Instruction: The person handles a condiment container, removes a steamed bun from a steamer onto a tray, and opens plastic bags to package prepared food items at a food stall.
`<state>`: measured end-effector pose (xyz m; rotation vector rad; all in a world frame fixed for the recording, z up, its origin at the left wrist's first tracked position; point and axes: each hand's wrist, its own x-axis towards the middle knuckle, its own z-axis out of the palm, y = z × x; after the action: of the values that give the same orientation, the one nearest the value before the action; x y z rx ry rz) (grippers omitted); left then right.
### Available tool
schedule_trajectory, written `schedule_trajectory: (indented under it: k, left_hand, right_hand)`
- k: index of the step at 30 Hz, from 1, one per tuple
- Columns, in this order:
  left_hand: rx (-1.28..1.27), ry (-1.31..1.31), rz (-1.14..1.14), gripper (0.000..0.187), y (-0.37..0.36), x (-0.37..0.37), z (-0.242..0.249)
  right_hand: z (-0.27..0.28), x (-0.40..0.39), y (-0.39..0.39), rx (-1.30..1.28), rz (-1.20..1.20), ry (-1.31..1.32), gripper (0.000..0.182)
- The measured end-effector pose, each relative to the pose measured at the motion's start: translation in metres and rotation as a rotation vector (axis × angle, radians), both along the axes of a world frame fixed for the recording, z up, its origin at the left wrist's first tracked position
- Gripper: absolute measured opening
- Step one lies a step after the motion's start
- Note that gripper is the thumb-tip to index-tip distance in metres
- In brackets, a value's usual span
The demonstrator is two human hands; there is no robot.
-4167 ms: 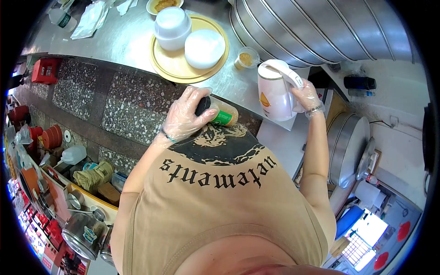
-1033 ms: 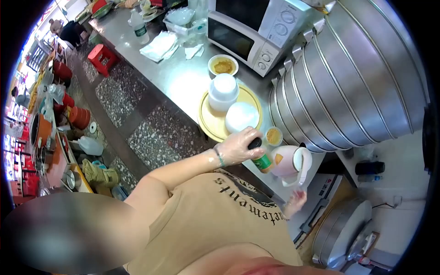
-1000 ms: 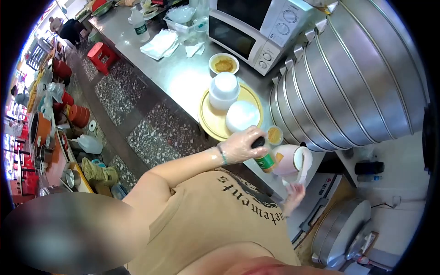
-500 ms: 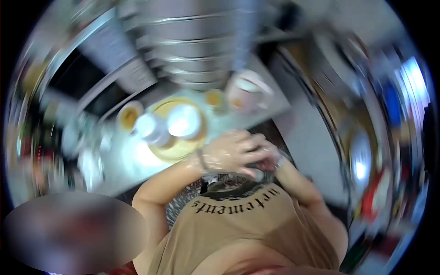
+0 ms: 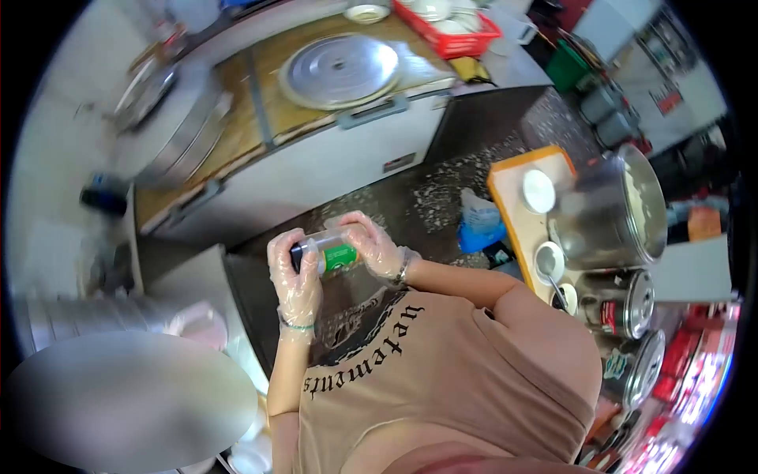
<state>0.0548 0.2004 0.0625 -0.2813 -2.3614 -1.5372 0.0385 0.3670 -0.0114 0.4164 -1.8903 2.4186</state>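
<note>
Both my hands wear clear plastic gloves and hold a clear jar [image 5: 340, 257] with a green label and a dark lid, tilted on its side in front of my shirt. My left hand [image 5: 294, 272] wraps its fingers round the dark lid end. My right hand [image 5: 372, 248] grips the other end of the jar.
A white chest freezer [image 5: 316, 183] carries a large round metal lid [image 5: 339, 69] and a red basket [image 5: 450, 31] of dishes. To the right, an orange-edged table [image 5: 515, 217] bears white bowls and a big metal pot [image 5: 604, 209]. A blue bag [image 5: 480, 225] lies beside it.
The view has swung from the counter with cups and stacked steamers to the freezer and pots. My hands, close together before, now have the jar clearly visible between them.
</note>
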Motion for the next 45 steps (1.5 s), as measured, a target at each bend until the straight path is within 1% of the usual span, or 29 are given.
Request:
schedule_trajectory:
  k: [2, 3, 4, 6, 7, 8, 10, 11, 12, 14, 15, 16, 18, 19, 22, 23, 24, 26, 28, 30, 32, 34, 36, 38, 40, 42, 43, 44, 45]
  left_hand:
    - [-0.045, 0.039, -0.127, 0.028, 0.065, -0.049, -0.016]
    - [-0.085, 0.055, -0.196, 0.023, 0.097, -0.069, -0.014]
    - [-0.120, 0.067, -0.257, 0.019, 0.123, -0.086, -0.013]
    - [-0.069, 0.070, -0.372, 0.025, 0.176, -0.121, -0.015]
    - [-0.056, 0.060, -0.411, 0.028, 0.200, -0.137, -0.013]
    - [-0.045, 0.053, -0.445, 0.032, 0.221, -0.153, -0.010]
    - [-0.005, 0.000, -0.502, 0.039, 0.256, -0.186, -0.009]
    - [-0.019, -0.089, -0.558, 0.041, 0.268, -0.207, -0.016]
    - [-0.017, -0.074, -0.560, 0.041, 0.279, -0.227, -0.022]
    - [0.053, -0.144, -0.684, 0.043, 0.306, -0.270, -0.033]
    - [0.058, -0.190, -0.699, 0.046, 0.323, -0.288, -0.027]
    - [0.056, -0.192, -0.710, 0.046, 0.341, -0.308, -0.029]
    - [-0.066, -0.108, -0.690, 0.049, 0.376, -0.354, -0.032]
    - [-0.003, -0.141, -0.700, 0.052, 0.396, -0.377, -0.039]
    - [0.093, -0.043, -0.731, 0.054, 0.466, -0.445, -0.024]
    - [0.109, 0.057, -0.740, 0.055, 0.491, -0.469, -0.022]
    - [0.121, 0.064, -0.752, 0.055, 0.514, -0.489, -0.014]
    - [0.051, 0.136, -0.814, 0.059, 0.552, -0.521, 0.000]
    - [0.038, 0.057, -0.846, 0.061, 0.579, -0.545, 0.004]
    - [-0.009, 0.093, -0.869, 0.061, 0.604, -0.573, 0.003]
    - [-0.090, 0.106, -0.841, 0.061, 0.617, -0.605, -0.014]
    - [-0.213, 0.032, -0.641, 0.066, 0.627, -0.637, -0.034]
    - [-0.092, -0.050, -0.459, 0.060, 0.636, -0.659, -0.042]
    - [-0.019, -0.225, -0.176, 0.060, 0.645, -0.673, -0.063]
    - [0.028, -0.349, 0.020, 0.059, 0.667, -0.673, -0.084]
    - [-0.012, -0.368, 0.071, 0.057, 0.701, -0.664, -0.116]
    - [-0.218, -0.283, 0.000, 0.059, 0.715, -0.664, -0.123]
    - [-0.290, -0.177, 0.013, 0.061, 0.727, -0.663, -0.157]
    - [-0.415, -0.195, 0.027, 0.063, 0.749, -0.663, -0.154]
  right_hand:
    - [-0.019, -0.030, 0.073, -0.133, 0.091, -0.427, 0.035]
    - [-0.005, -0.039, 0.107, -0.125, 0.060, -0.522, 0.035]
    - [-0.006, -0.046, 0.134, -0.125, 0.033, -0.526, 0.035]
    - [-0.001, -0.067, 0.188, -0.214, 0.005, -0.608, 0.035]
    - [0.004, -0.076, 0.218, -0.213, 0.071, -0.676, 0.033]
    - [0.007, -0.087, 0.242, -0.212, 0.066, -0.670, 0.033]
    - [0.011, -0.113, 0.282, -0.263, 0.184, -0.729, 0.030]
    - [-0.004, -0.133, 0.305, -0.202, 0.264, -0.691, 0.027]
    - [-0.008, -0.155, 0.325, -0.046, 0.326, -0.641, 0.033]
    - [-0.007, -0.194, 0.356, 0.109, 0.400, -0.475, 0.043]
    - [0.002, -0.214, 0.366, 0.055, 0.419, -0.429, 0.054]
    - [0.012, -0.232, 0.377, 0.051, 0.408, -0.430, 0.054]
    - [0.031, -0.274, 0.399, 0.488, 0.298, -0.287, 0.060]
    - [0.015, -0.300, 0.413, 0.448, 0.301, -0.131, 0.064]
    - [0.035, -0.351, 0.471, 0.613, 0.173, -0.176, 0.060]
    - [0.034, -0.363, 0.487, 0.324, 0.063, -0.170, 0.054]
    - [0.042, -0.375, 0.509, 0.336, 0.050, -0.170, 0.054]
    - [0.058, -0.390, 0.551, 0.036, -0.184, -0.552, 0.051]
    - [0.066, -0.409, 0.598, -0.074, -0.353, -0.488, 0.051]
    - [0.070, -0.427, 0.650, -0.132, -0.568, -0.406, 0.050]
    - [0.081, -0.457, 0.716, -0.171, -0.634, -0.306, 0.049]
    - [0.103, -0.506, 0.783, -0.154, -0.706, -0.234, 0.050]
    - [0.108, -0.577, 0.867, -0.022, -0.720, -0.091, 0.053]
    - [0.111, -0.665, 0.951, 0.105, -0.798, -0.086, 0.047]
    - [0.087, -0.765, 1.040, 0.087, -0.853, -0.210, 0.044]
    - [0.079, -0.847, 1.084, 0.014, -0.881, -0.265, 0.057]
    - [0.075, -0.883, 1.106, 0.186, -0.929, -0.271, 0.058]
    - [0.069, -0.918, 1.129, 0.358, -0.975, -0.270, 0.059]
    - [0.047, -0.961, 1.162, 0.491, -0.949, -0.078, 0.055]
